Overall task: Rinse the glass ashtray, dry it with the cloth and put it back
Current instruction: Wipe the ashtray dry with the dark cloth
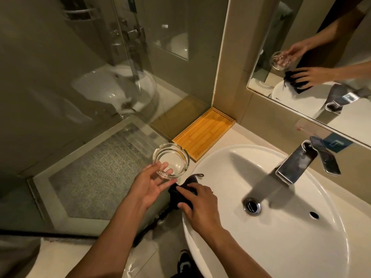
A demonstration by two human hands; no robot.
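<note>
My left hand (149, 184) holds the round clear glass ashtray (171, 160) by its near rim, thumb inside the bowl and fingers under it, in the air left of the sink. The ashtray sits level and looks empty. My right hand (197, 205) rests on the sink's left rim and grips a dark cloth (181, 194), which drapes over that rim. The two hands are close together, the cloth just below the ashtray and not touching it.
A white basin (301, 247) with a chrome tap (297, 163) and drain (252, 206) fills the right. A wooden tray (204, 134) lies on the counter corner behind the ashtray. A mirror (313, 57) hangs above. A glass shower screen (80, 77) stands at left.
</note>
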